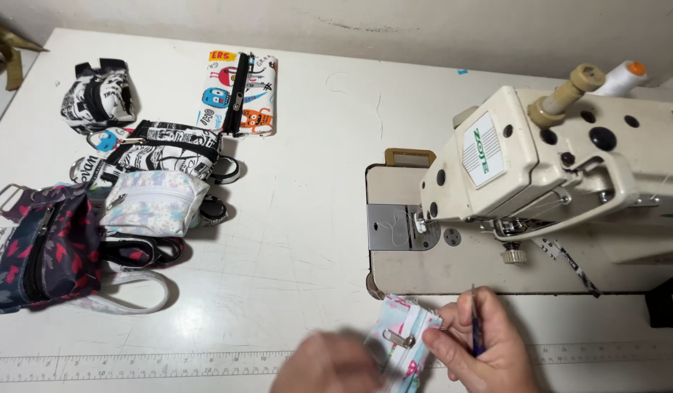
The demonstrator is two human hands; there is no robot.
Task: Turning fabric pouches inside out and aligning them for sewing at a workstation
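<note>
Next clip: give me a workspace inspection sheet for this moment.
Surface: white table, scuffed, with a printed ruler strip along the near edge.
Job's things: small light-blue pouch with a metal zip pull, at the near edge.
Clutter: pile of finished pouches at left; flat monster-print pouch.
Hands: left hand blurred, on the pouch; right hand holds a slim dark tool.
Cables: nothing seen.
Surroundings: cream sewing machine, thread cone.

White rectangular label [484, 150], green lettering, on sewing machine [569, 160] head's face.
</note>
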